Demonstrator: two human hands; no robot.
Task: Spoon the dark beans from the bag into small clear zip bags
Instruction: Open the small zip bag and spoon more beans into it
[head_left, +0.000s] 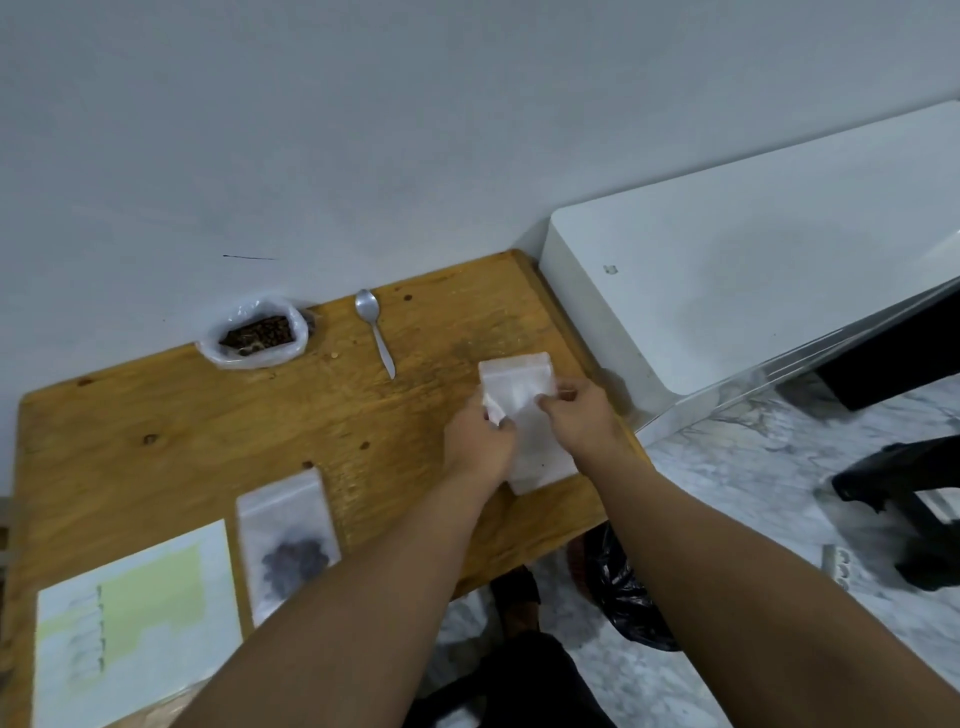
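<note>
An open plastic bag of dark beans (255, 333) stands at the back of the wooden table (156, 415). A metal spoon (375, 330) lies to its right, bowl toward the wall. Near the table's right edge a stack of small clear zip bags (540, 452) lies flat. My left hand (480, 444) and my right hand (582, 415) both pinch one empty zip bag (514, 382) over that stack. A zip bag holding dark beans (291, 540) lies flat near the front edge.
A sheet of white and pale green paper (130, 623) lies at the front left. A white appliance (753, 291) stands against the table's right side. A black plastic bag (623, 592) sits on the marble floor beneath the table's right corner.
</note>
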